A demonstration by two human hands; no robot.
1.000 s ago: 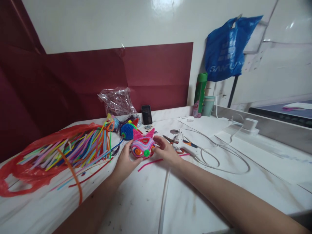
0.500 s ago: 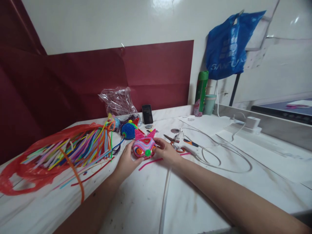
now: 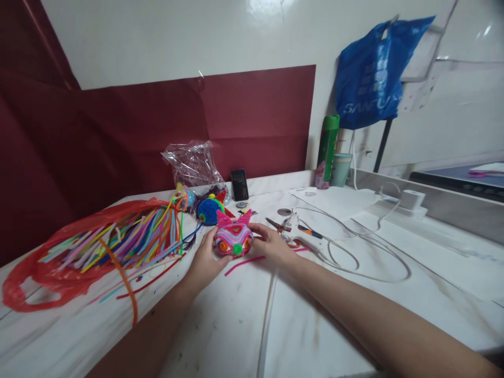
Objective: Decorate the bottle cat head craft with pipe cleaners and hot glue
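Between my two hands is a pink pipe-cleaner animal head (image 3: 233, 239) with pointed pink ears, orange eyes and a green round nose. My left hand (image 3: 207, 258) grips its left side, thumb along the lower edge. Round its right side my right hand (image 3: 270, 245) closes, fingers bent against it. A loose pink pipe cleaner (image 3: 244, 264) lies on the table just in front of it. Behind the head sits a blue pipe-cleaner figure (image 3: 210, 211) with red and green parts.
A red plastic bag (image 3: 23, 286) with many coloured pipe cleaners (image 3: 129, 236) spreads at left. Scissors (image 3: 279, 226) and a white glue gun (image 3: 307, 239) with its cord lie at right. A phone (image 3: 239, 185) leans at the back, near a green can (image 3: 327, 152) and a cup (image 3: 341, 169).
The pink head has tipped slightly in my hands, its nose a little lower. Both hands keep their hold. The whole view has shifted slightly.
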